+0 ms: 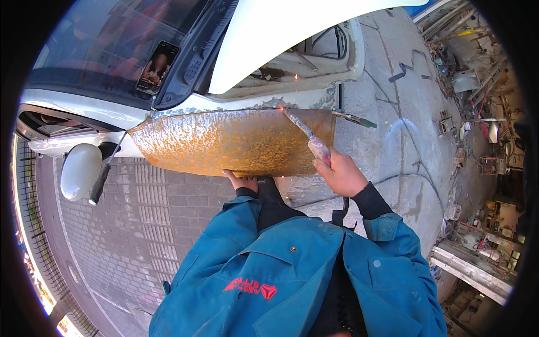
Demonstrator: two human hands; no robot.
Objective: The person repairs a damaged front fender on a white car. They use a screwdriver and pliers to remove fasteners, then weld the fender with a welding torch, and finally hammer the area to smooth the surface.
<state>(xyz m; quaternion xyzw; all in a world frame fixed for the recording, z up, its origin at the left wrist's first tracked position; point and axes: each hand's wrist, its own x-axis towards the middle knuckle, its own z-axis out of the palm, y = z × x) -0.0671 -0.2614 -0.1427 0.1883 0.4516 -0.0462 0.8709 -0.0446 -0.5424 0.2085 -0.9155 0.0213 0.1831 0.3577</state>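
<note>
A rust-coloured metal panel lies along the side of a white car, beside a patchy stripped seam. My left hand grips the panel's lower edge. In my right hand is a torch-like tool, its tip at the panel's upper edge, where a small orange glow shows. A screwdriver-like tool with a black handle sticks out at the panel's left end. A green-handled tool juts from the right end. A dark hose or cord hangs below my right hand.
A phone rests on the windscreen by the raised white bonnet. The side mirror juts out at left. Below are paving and cracked concrete. Cluttered scrap metal and a long beam line the right side; a railing stands far left.
</note>
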